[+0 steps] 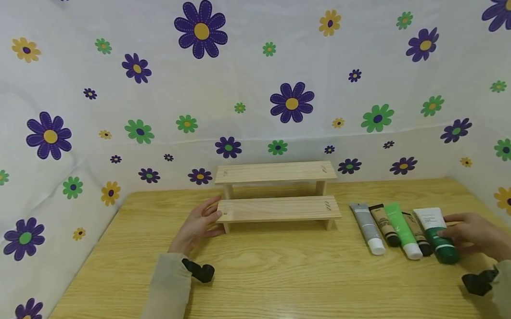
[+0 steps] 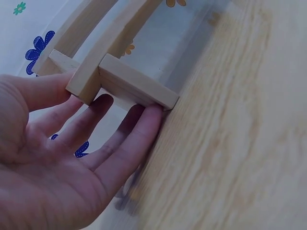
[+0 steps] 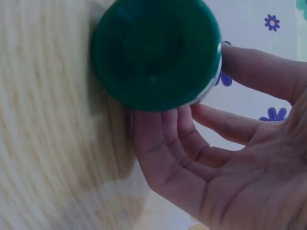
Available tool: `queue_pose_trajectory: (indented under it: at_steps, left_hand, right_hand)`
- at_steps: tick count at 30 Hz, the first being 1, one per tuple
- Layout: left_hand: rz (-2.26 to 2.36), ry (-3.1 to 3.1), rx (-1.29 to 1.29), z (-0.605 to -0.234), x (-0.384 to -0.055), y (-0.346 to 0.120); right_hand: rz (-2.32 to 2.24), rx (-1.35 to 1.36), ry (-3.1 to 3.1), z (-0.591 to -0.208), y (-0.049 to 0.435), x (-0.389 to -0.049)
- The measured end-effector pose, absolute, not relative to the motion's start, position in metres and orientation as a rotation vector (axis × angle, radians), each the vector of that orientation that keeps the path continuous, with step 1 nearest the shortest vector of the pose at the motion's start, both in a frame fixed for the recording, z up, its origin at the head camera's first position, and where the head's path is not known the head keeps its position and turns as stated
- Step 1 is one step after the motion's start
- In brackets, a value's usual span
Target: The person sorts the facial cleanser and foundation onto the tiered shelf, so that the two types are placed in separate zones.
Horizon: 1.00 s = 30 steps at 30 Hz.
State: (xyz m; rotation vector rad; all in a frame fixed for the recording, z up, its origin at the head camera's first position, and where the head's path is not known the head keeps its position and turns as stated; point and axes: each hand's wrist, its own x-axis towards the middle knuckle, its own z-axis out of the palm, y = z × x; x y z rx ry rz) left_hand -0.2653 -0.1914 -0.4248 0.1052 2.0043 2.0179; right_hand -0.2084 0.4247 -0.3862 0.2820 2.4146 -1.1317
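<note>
A two-tier wooden shelf (image 1: 280,209) stands at the back middle of the table. My left hand (image 1: 199,223) holds the left end of its lower board; in the left wrist view the thumb lies against the board's end (image 2: 86,81) and the fingertips touch the side leg (image 2: 139,84). On the right, my right hand (image 1: 476,234) grips a white and green tube (image 1: 435,234), thumb over its upper face and fingers along its right side. The tube's green cap (image 3: 156,55) hides part of the fingers in the right wrist view.
Left of the held tube lie several others in a row: a grey tube (image 1: 366,226), a tan tube (image 1: 384,224), a bright green tube (image 1: 402,230) and another tan tube (image 1: 417,230). A white flower-printed cloth (image 1: 242,73) hangs behind the wood-grain table (image 1: 262,289).
</note>
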Motion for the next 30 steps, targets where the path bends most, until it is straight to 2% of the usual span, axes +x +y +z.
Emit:
queue_pose_trajectory:
  at_steps: [11, 30]
  left_hand:
    - [2.034, 2.007, 0.073, -0.427, -0.266, -0.191]
    - [2.023, 2.025, 0.038, -0.426, -0.264, -0.191]
  right_hand:
    - [-1.261, 0.312, 2.419, -0.374, 0.432, -0.209]
    - [-1.448, 0.076, 2.594, -0.359, 0.39, -0.209]
